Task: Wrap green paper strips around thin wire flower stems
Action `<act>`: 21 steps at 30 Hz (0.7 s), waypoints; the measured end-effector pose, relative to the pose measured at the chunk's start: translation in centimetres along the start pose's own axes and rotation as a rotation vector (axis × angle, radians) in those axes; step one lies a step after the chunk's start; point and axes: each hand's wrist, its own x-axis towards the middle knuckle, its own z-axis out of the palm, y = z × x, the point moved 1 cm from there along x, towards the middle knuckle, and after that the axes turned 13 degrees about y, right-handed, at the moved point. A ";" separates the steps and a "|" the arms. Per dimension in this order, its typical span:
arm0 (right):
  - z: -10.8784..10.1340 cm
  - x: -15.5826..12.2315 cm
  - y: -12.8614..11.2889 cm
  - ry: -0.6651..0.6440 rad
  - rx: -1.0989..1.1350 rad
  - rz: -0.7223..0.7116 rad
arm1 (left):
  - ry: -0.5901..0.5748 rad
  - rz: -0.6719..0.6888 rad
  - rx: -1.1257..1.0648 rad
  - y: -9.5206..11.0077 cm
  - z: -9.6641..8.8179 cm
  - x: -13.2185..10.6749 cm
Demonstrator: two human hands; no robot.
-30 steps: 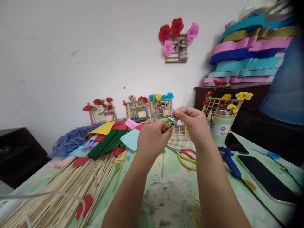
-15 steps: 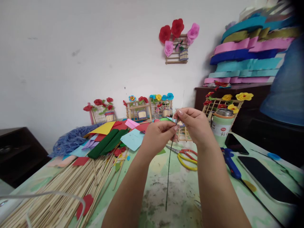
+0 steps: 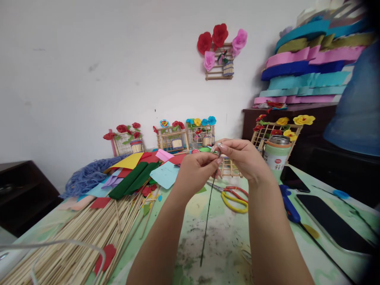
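Observation:
A thin dark green wire stem (image 3: 208, 211) hangs down from my fingers, its lower end slanting toward me over the table. My left hand (image 3: 194, 170) pinches it near the top between thumb and forefinger. Right above, the thumb and forefinger of my right hand (image 3: 242, 156) close on the stem's upper end, where the fingers hide the tip. Both hands are close together, raised over the table. Scissors (image 3: 234, 198) with red and yellow handles lie on the table just beyond the stem.
Thin wooden sticks (image 3: 74, 233) and coloured paper sheets (image 3: 166, 174) cover the left side. Stick frames with paper flowers (image 3: 202, 130) stand along the wall. At right are a green bottle (image 3: 276, 156), a blue glue gun (image 3: 291, 206) and a phone (image 3: 329, 221).
My right hand has lowered slightly toward my left, both still pinching the stem. The stem's lower end has swung a little to the left.

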 end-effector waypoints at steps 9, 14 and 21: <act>1.6 -0.4 -1.0 0.154 -0.135 -0.083 | 0.263 0.107 0.415 0.2 0.1 -0.3; 1.9 -0.3 -0.8 0.172 -0.125 -0.123 | 0.252 0.099 0.382 0.1 0.2 -0.2; 1.4 -0.1 -0.5 0.142 0.002 -0.077 | 0.068 -0.012 -0.067 -0.6 0.2 0.5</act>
